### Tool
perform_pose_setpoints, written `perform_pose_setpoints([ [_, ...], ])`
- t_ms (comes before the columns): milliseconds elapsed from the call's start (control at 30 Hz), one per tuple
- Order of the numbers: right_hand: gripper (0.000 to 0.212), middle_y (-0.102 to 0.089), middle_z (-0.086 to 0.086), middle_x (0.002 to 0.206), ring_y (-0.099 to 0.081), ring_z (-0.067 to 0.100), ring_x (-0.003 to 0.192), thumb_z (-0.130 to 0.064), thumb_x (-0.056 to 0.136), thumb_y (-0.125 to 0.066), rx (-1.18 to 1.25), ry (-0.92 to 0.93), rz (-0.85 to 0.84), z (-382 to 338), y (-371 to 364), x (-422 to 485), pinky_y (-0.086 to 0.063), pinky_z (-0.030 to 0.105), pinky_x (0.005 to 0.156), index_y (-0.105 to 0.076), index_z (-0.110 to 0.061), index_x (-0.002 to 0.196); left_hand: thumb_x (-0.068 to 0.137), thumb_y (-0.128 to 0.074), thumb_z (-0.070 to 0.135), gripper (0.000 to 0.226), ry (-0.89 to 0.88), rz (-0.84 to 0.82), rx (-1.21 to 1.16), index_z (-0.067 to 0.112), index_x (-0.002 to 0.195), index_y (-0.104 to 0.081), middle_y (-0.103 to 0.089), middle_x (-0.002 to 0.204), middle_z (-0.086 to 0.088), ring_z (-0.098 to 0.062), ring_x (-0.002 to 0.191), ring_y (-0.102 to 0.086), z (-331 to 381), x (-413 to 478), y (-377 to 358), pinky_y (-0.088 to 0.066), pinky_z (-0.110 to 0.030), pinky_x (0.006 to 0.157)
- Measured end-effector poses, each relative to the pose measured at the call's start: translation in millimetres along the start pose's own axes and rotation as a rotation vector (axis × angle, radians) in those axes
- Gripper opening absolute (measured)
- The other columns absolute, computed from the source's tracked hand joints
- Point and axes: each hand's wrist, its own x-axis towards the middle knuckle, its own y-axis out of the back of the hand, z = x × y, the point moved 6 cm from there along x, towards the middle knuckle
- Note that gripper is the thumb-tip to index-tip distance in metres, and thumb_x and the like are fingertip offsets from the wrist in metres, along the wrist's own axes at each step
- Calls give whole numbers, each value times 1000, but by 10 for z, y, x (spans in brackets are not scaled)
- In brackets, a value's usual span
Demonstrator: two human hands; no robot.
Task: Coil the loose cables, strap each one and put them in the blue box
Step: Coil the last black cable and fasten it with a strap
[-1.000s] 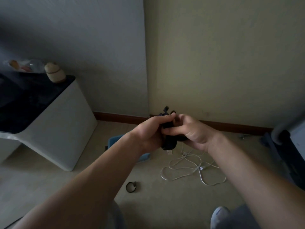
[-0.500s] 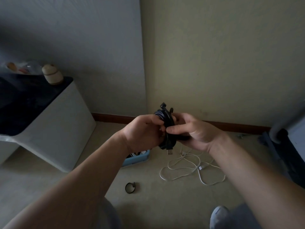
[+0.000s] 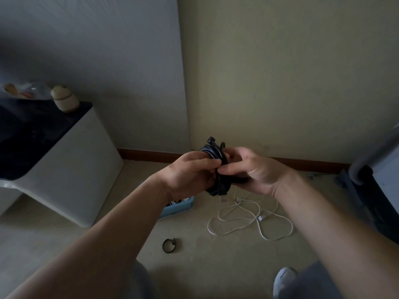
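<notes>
Black cable (image 3: 216, 153), wound into a tight bundle, is held in the air between the person's two hands, in front of the room's corner and above the pale floor (image 3: 216, 260).

Off to the left stands a white cabinet (image 3: 71, 169) with a dark top.

The left hand (image 3: 190, 173) has its fingers curled round the left side of the bundle. The right hand (image 3: 257, 173) grips the right side, thumb laid across the front and fingers wrapped behind.

On the floor below the hands lies a white cable (image 3: 260, 218), loose and sprawled in open loops, well apart from the bundle.

The blue box (image 3: 183, 207) sits on the floor just beside the cabinet, mostly hidden behind the left forearm. I cannot make out what is in it.

A grey shoe (image 3: 285, 279) shows at the bottom edge.

A small beige jar (image 3: 64, 101) stands on the cabinet's far corner.

A black strap (image 3: 168, 246), closed into a little ring, lies alone on the floor, nearer me than the box.

A USB plug (image 3: 223, 198) dangles from the bottom of the bundle. A short black end pokes up from its top, and I cannot tell whether that is strap or connector.
</notes>
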Motion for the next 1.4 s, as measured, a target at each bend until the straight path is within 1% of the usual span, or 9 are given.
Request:
perform_pose_setpoints([
  [133, 47, -50, 21, 107, -51, 34, 108, 5, 78, -61, 6, -25, 8, -2, 7, 20, -39, 43, 100, -48, 17, 122, 90, -52, 7, 42, -14, 56, 21, -16, 125, -50, -63, 113, -24, -31, 106, -64, -15, 16, 39, -54, -35, 93],
  [267, 51, -66, 14, 99, -62, 28, 102, 7, 77, -62, 63, -32, -8, -31, 4, 5, -49, 34, 95, -54, 2, 126, 93, -49, 8, 41, -32, 40, 21, -15, 127, -51, -66, 118, -25, -34, 111, -65, 16, 7, 59, -53, -39, 97],
  [467, 55, -76, 7, 103, -73, 17, 94, 18, 75, -62, 62, -13, 92, -128, 160, -37, -61, 29, 82, -66, -13, 120, 100, -41, 9, 50, -43, -1, 65, -15, 143, -35, -42, 148, -31, -46, 137, -41, 53, -3, 145, -30, -56, 116],
  [567, 49, -77, 5, 96, -74, 14, 87, 21, 84, -54, 6, -15, 160, -151, 183, -45, -61, 25, 73, -64, -8, 121, 96, -45, 9, 51, -33, 34, 35, -16, 140, -38, -46, 144, -32, -43, 126, -49, 45, -22, 167, -39, -50, 107],
  [700, 37, -77, 7, 89, -75, 15, 75, 17, 82, -63, -63, -3, 289, -183, 239, -53, -60, 25, 61, -64, -2, 114, 92, -49, 11, 42, -17, 61, -1, -11, 128, -49, -54, 121, -25, -31, 100, -60, 62, -50, 150, -48, -41, 91],
  [867, 27, -74, 12, 80, -73, 19, 62, 11, 81, -70, -107, 19, 420, -232, 300, -81, -56, 22, 53, -65, -2, 104, 89, -51, 10, 59, -6, 95, -13, -21, 137, -37, -53, 126, -31, -31, 107, -64, 59, -51, 156, -52, -39, 90],
  [1067, 24, -72, 12, 77, -70, 16, 60, 8, 78, -71, -76, -15, 402, -234, 268, -87, -58, 22, 55, -66, -4, 98, 84, -53, 10, 42, 3, 150, 34, -10, 122, -56, -67, 108, -22, -28, 101, -67, 34, -40, 190, -51, -37, 92],
  [1300, 33, -72, 9, 72, -70, 14, 58, 2, 64, -73, -32, -26, 366, -260, 208, -98, -58, 23, 54, -65, -4, 95, 84, -56, 11, 41, -19, 225, 72, -10, 119, -53, -64, 95, -20, -25, 84, -66, 58, -41, 186, -53, -34, 74],
  [1400, 33, -74, 11, 74, -72, 16, 60, 4, 65, -71, 10, -29, 364, -258, 199, -110, -58, 23, 54, -65, -2, 96, 87, -57, 9, 38, -29, 262, 94, -11, 119, -53, -63, 97, -21, -26, 86, -66, 44, -37, 211, -54, -35, 76],
])
